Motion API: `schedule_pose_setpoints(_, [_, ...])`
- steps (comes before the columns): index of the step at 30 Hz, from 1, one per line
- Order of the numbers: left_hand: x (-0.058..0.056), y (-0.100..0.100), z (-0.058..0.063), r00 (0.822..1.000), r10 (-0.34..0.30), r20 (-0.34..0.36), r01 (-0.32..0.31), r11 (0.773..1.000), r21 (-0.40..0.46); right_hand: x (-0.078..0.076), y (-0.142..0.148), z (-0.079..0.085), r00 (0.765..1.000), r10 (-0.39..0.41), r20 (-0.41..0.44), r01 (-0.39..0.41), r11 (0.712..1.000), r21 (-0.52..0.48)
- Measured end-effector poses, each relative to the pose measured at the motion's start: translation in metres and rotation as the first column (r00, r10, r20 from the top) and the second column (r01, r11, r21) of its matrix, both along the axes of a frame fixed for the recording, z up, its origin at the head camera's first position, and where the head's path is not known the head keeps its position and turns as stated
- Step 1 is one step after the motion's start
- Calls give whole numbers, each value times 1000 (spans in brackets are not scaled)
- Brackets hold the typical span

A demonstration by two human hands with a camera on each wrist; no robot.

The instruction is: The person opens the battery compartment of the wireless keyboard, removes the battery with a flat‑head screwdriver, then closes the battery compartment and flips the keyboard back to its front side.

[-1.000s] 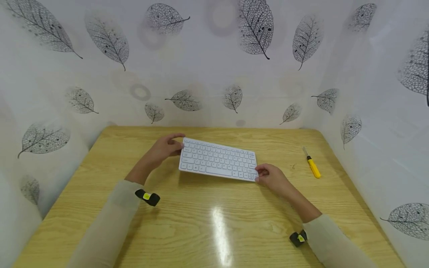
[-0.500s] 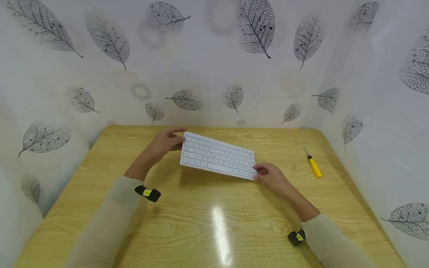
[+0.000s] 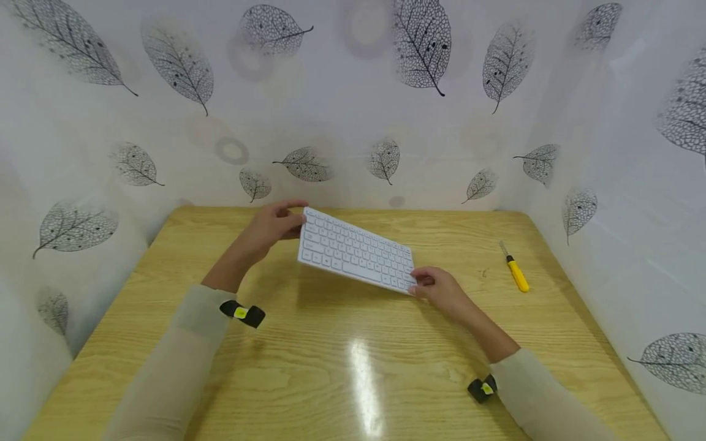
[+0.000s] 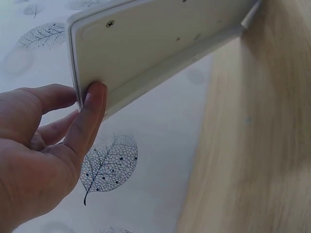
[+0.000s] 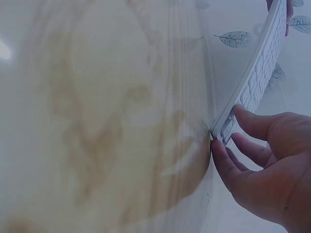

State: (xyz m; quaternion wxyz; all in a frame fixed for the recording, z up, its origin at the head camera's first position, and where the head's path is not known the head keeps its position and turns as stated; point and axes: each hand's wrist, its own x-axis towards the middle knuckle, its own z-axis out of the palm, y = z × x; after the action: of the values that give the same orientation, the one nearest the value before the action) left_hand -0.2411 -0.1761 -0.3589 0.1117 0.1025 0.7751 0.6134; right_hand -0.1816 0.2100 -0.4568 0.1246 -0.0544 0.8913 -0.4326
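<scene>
A white keyboard (image 3: 355, 251) is held tilted over the table, its left end higher than its right. My left hand (image 3: 270, 228) grips the upper left end; in the left wrist view the fingers (image 4: 87, 119) lie against the pale underside, where small screws show. At the lower right corner, my right hand (image 3: 444, 294) pinches the keyboard between thumb and fingers. The right wrist view shows the keyboard (image 5: 257, 73) nearly edge-on, with its corner close to the table surface; whether it touches, I cannot tell.
A yellow-handled screwdriver (image 3: 517, 274) lies on the wooden table (image 3: 309, 367) to the right. A white curtain (image 3: 331, 110) printed with dark leaves hangs behind the table and along both sides. Each wrist wears a black strap with a camera.
The keyboard's left end has risen with my left hand, so it slopes more steeply down to the right. My right hand has shifted slightly left with its corner. The screwdriver has stayed put.
</scene>
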Motion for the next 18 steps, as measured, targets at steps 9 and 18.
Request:
schedule_pose_setpoints(9, [-2, 5, 16, 999, 18, -48, -17, 999, 36, -3, -13, -1, 1000, 19, -9, -20, 998, -54])
schedule_pose_setpoints(18, [1, 10, 35, 997, 60, -53, -59, 998, 30, -3, -28, 4, 999, 39, -16, -41, 995, -92])
